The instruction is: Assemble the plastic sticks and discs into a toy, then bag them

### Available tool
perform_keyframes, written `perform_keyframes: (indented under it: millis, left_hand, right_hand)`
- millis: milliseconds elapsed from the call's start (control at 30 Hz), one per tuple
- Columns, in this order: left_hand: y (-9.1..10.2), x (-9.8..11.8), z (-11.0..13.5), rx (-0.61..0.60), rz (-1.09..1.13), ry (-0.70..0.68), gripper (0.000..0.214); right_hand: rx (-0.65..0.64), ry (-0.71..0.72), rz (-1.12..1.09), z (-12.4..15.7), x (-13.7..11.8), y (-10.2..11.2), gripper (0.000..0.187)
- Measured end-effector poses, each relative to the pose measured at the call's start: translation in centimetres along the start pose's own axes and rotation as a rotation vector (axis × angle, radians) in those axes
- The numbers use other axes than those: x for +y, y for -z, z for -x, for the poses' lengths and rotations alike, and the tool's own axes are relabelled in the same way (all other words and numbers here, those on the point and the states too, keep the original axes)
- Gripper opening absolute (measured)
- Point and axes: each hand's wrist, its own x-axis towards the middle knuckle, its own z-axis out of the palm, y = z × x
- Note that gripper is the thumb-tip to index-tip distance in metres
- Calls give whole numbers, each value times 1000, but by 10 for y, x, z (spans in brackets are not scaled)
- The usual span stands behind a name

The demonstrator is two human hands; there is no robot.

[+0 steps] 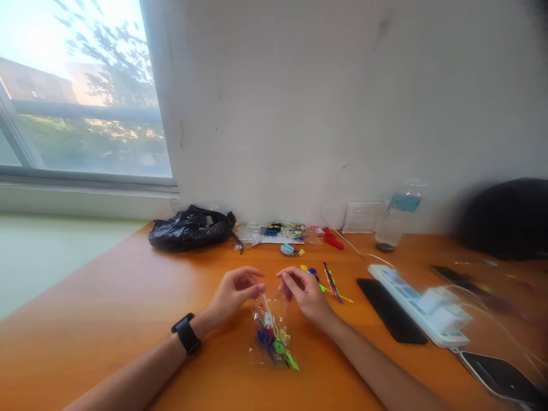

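Note:
A clear plastic bag with several coloured plastic pieces in it lies on the wooden table in front of me. A light green arrow-shaped piece points toward me in its lower part, among blue, yellow and red ones. My left hand, with a black watch on its wrist, pinches the bag's upper left edge. Across from it, my right hand has its thumb and fingers together at the upper right edge. The thin film hardly shows at the fingertips.
Loose coloured discs and sticks lie beyond my right hand. Right of them are a black slab, a white power strip with cables and a phone. A black bag, small packets and a bottle stand along the wall.

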Motion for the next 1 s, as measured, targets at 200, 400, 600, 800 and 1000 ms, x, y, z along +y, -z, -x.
perform_keyframes:
  millis: [200, 400, 600, 800, 1000]
  left_hand:
    - [-5, 5, 3, 23, -5, -16, 41]
    - [-12, 5, 9, 13, -20, -13, 42]
    - [-11, 6, 8, 8, -28, -6, 41]
    - [-6, 4, 3, 18, -45, -52, 41]
    - [1, 8, 0, 3, -79, -105, 39]
  right_hand:
    - [52, 140, 239, 5, -6, -4, 28]
    - [68, 282, 430, 10, -10, -9, 7]
    - [80, 282, 484, 7, -11, 2, 8]
    - [-29, 166, 244, 2, -7, 1, 13]
    - [-35, 34, -31, -3, -9, 6, 14]
